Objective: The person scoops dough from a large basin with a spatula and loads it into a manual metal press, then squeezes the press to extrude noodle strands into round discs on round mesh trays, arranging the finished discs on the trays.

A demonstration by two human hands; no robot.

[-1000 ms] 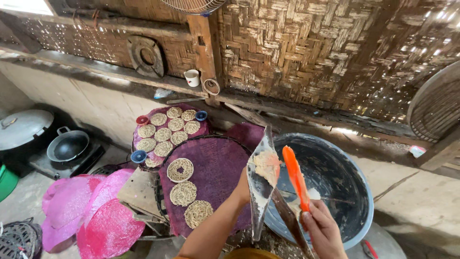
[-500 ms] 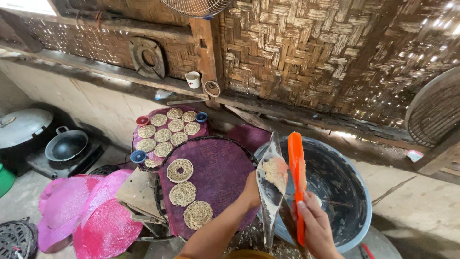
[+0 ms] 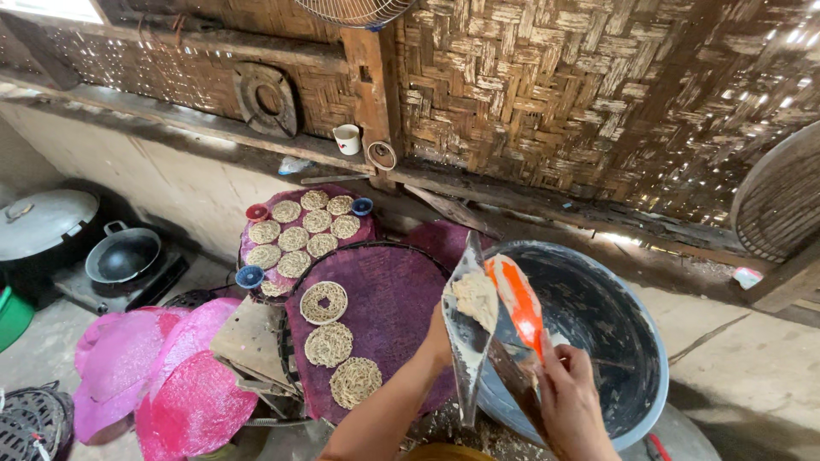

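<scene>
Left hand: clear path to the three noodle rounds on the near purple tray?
Probably not right now. The left hand is holding a metal sheet with dough; the noodle rounds lie just beside it, nothing between.

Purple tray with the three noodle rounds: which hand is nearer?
Left. The left hand holds the metal sheet right at the purple tray edge; the right hand, gripping the orange scraper, is beyond it over the basin.

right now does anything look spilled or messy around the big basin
Crumbs and debris lie scattered on the ground at the grey basin's near side, below the left hand holding a metal sheet with dough. Pale smears mark the basin's inside. Nothing else stands out.
</scene>
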